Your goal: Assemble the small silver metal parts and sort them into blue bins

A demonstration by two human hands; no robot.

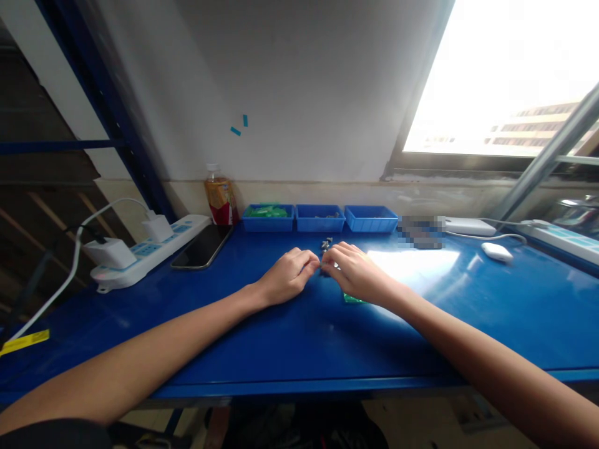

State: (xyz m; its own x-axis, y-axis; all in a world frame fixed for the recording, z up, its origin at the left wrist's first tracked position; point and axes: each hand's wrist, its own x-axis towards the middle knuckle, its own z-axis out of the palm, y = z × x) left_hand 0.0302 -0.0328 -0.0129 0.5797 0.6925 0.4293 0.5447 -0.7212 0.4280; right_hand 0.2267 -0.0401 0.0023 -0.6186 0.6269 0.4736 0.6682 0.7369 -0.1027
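- A small item [321, 267] is seen at the centre of the blue table [281, 349], at the spot where the fingertips of both hands meet. It is too small to be identified.
- A green piece [352, 299] lies flat on the table, partly covered by the heel of the right hand [358, 271].
- A cluster of loose metal parts [326, 242] is noted just beyond the hands, between them and the bins.
- 3 blue bins are set in a row against the wall. Green pieces are held in the left bin [266, 226] and a few grey parts in the middle bin [320, 226]. The contents of the right bin [372, 226] cannot be made out.
- No finished unit is seen set apart anywhere on the table. The work is judged to be in mid-handling on 1 piece, with the loose parts and bin stock not yet taken up. How many pieces have been done cannot be told.
- The left hand [289, 274] is brought in from the lower left, with the forearm low over the table and the knuckles up. Its fingers are curled and the thumb and forefinger are closed in a pinch on the small item.
- The right hand is brought in from the lower right in a mirrored pose, wrist low. Its fingers are bent and the fingertips are pressed to the same small item.
- Well apart to the left, a bottle [218, 199], a phone [202, 247] and a power strip [150, 252] are recorded. A white mouse [496, 251] lies to the right.
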